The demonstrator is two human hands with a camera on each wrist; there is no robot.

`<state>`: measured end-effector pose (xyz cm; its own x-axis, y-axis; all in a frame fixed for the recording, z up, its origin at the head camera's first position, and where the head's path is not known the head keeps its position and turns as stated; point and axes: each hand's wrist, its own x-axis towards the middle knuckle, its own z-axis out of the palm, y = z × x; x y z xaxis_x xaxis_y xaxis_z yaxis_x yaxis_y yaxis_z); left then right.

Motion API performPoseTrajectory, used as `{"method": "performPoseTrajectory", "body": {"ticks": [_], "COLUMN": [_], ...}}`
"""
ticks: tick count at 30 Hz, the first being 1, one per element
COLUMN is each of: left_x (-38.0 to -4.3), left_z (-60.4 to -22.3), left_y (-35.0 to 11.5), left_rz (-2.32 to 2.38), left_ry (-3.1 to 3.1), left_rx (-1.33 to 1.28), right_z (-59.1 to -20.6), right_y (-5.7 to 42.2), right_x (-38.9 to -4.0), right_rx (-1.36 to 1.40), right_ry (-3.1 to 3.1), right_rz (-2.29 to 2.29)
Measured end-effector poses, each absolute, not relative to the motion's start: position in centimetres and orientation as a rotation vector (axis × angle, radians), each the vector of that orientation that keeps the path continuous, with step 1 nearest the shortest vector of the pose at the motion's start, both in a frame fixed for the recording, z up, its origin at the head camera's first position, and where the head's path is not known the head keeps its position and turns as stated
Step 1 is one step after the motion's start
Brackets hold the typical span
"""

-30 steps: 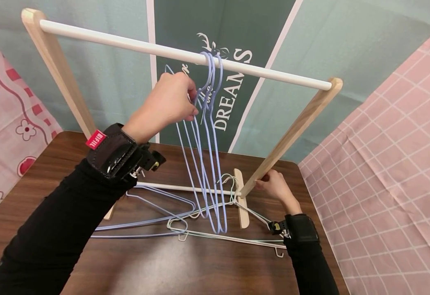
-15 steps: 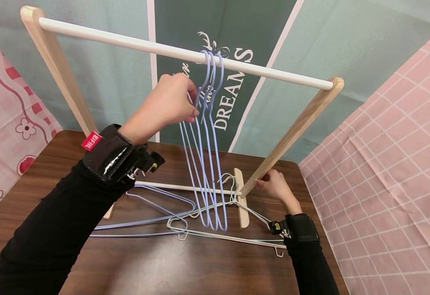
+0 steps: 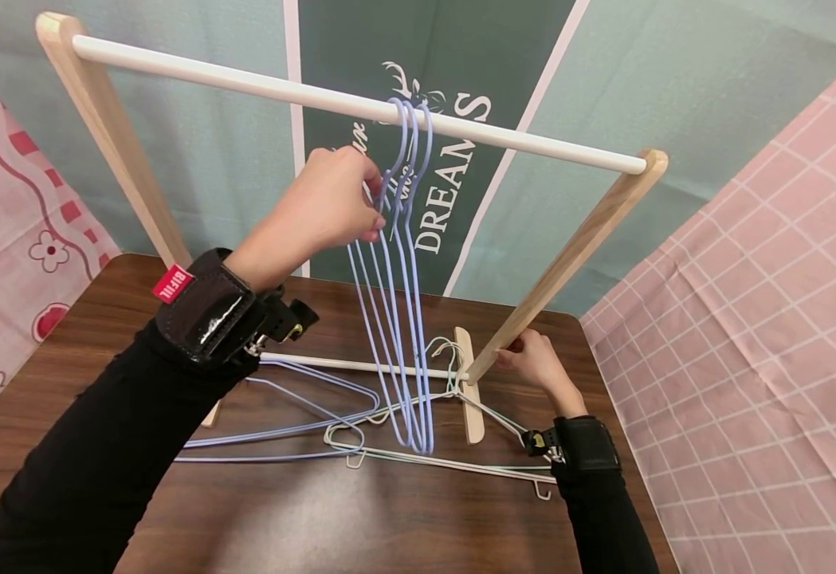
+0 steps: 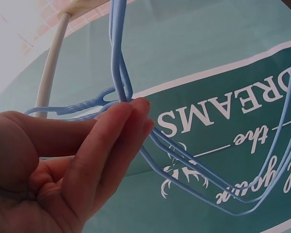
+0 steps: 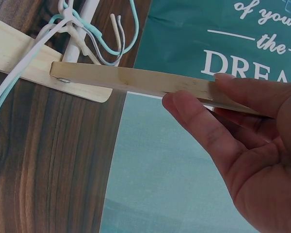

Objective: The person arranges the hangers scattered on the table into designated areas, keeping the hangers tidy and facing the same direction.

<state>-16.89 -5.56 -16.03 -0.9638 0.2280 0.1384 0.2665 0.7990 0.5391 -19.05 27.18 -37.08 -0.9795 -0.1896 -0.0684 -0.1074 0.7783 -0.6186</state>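
In the head view, my left hand (image 3: 335, 195) pinches light-blue clothes hangers (image 3: 428, 151) just below their hooks. Those hooks curl over the white top rod (image 3: 245, 78) of a rack, and the hanger frames dangle under it. The left wrist view shows thumb and fingertips (image 4: 138, 108) pressed together on the blue hangers (image 4: 117, 48); the exact contact is partly covered by the fingers. Low on the rack's right wooden post (image 3: 568, 259), my right hand (image 3: 538, 363) grips the wood. In the right wrist view, thumb and fingers lie on opposite sides of the post (image 5: 126, 78).
More blue hangers (image 3: 274, 434) lie on the brown table (image 3: 303, 518) at the left. White and pale green hangers (image 3: 453, 466) lie across the right base foot (image 3: 473, 426). A lower white rod (image 3: 339, 364) joins the posts. Curtains (image 3: 769, 319) surround the table.
The hanging blue hangers have turned slightly, and their far shoulders have dropped behind my left hand. My left forearm has shifted a little left and down. The right hand stays put.
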Motion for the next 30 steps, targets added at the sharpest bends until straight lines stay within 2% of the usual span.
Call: {"method": "performPoseTrajectory", "body": {"ticks": [20,30], "left_x": [-16.0,-16.0], "left_z": [-16.7,-19.6], "left_y": [-7.2,-9.6], "left_rz": [-0.797,-0.808], "left_ry": [-3.005,-3.038], "left_rx": [-0.392,-0.364], "right_z": [-37.4,-37.3], "right_y": [27.3,27.3], "right_x": [-18.8,-19.0], "right_rx": [-0.24,-0.255], "right_ry": [2.845,2.845], "right_rz": [-0.985,-0.992]}}
